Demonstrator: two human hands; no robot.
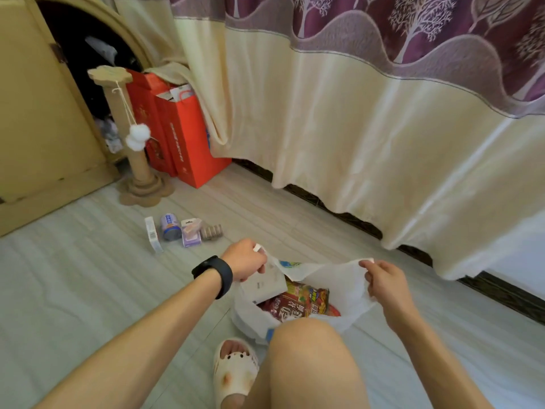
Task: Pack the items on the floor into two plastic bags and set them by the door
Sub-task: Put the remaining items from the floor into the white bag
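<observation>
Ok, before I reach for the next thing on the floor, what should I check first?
1. Bag mouth open: ok; left hand and right hand each pinch a handle of the plastic bag.
2. Packed goods inside: ok; red snack packet and white carton sit in it.
3. Floor cleared: not ok; slim white box, blue can, purple packet, brown roll remain.
4. A hand free: not ok; both hold the bag.
5. Second bag ready: cannot tell; none in view.
</observation>
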